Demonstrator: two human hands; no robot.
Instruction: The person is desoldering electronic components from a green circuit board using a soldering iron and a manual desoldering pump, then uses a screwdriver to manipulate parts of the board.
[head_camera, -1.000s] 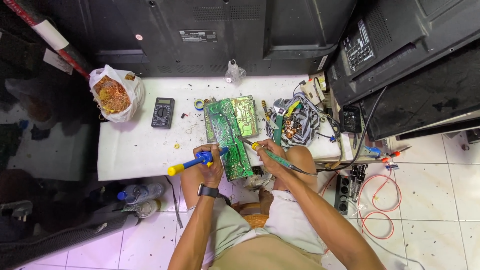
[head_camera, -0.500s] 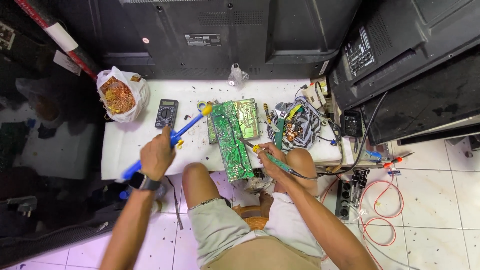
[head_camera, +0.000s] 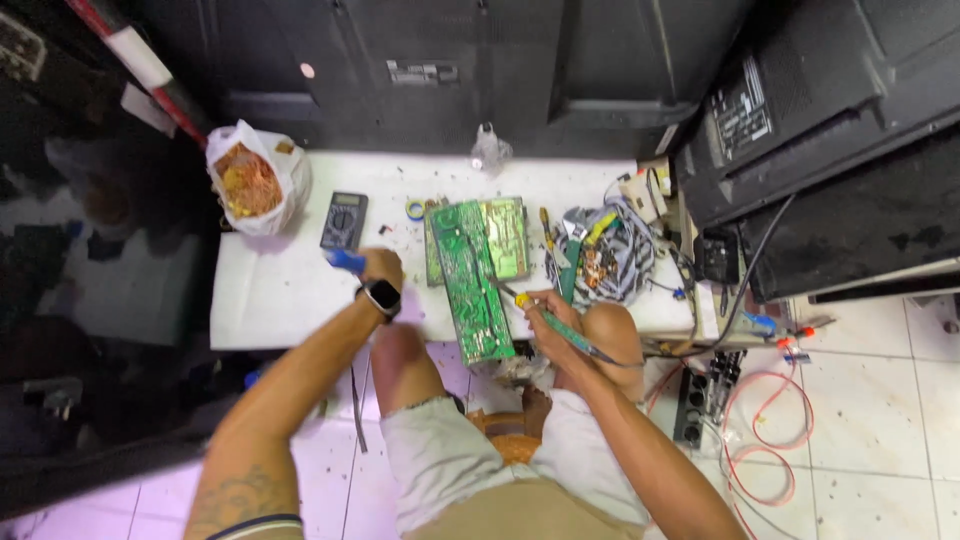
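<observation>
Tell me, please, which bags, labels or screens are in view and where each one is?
Plastic bag: table's left end, white, holding orange-brown scraps.
Meter: right of the bag, dark, small grey screen.
Label: on the black panel behind, pale rectangle.
Label plate: black housing at right, white print.
Watch: left wrist, dark screen.

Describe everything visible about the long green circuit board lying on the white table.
The long green circuit board is a narrow rectangular panel, solder side up, with pale traces. It lies flat and slightly slanted, its near end overhanging the white table edge. It overlaps a second, paler board behind. The soldering iron in the right hand points toward its right edge.
</observation>
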